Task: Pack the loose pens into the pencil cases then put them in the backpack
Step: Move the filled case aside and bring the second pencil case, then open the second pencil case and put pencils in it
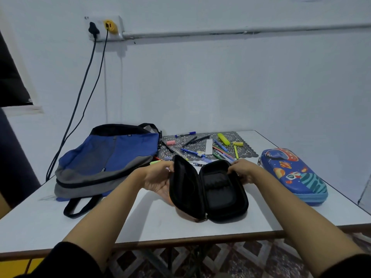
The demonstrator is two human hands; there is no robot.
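Up close, the left hand point(158, 177) grips the raised lid of the open black pencil case point(220, 195), and the right hand point(244, 171) pinches its far rim, on the white table point(60, 223). Loose pens point(189, 151) lie on a mat point(249, 151) just behind, between the blue backpack point(112, 155) and the shut space pencil case point(295, 173).

The black case point(208, 189) I hold has a matt fabric skin and a dark cloth lining; its zip pull point(205, 217) looks like metal. The blue case point(295, 175) has a smooth, glossy printed shell. The backpack point(108, 157) is matt woven cloth. The pens point(192, 152) are smooth plastic. The table point(160, 227) top is smooth white laminate with a slight sheen. The mat point(248, 152) is perforated, grey and matt. My sleeves point(76, 261) are matt black cloth.
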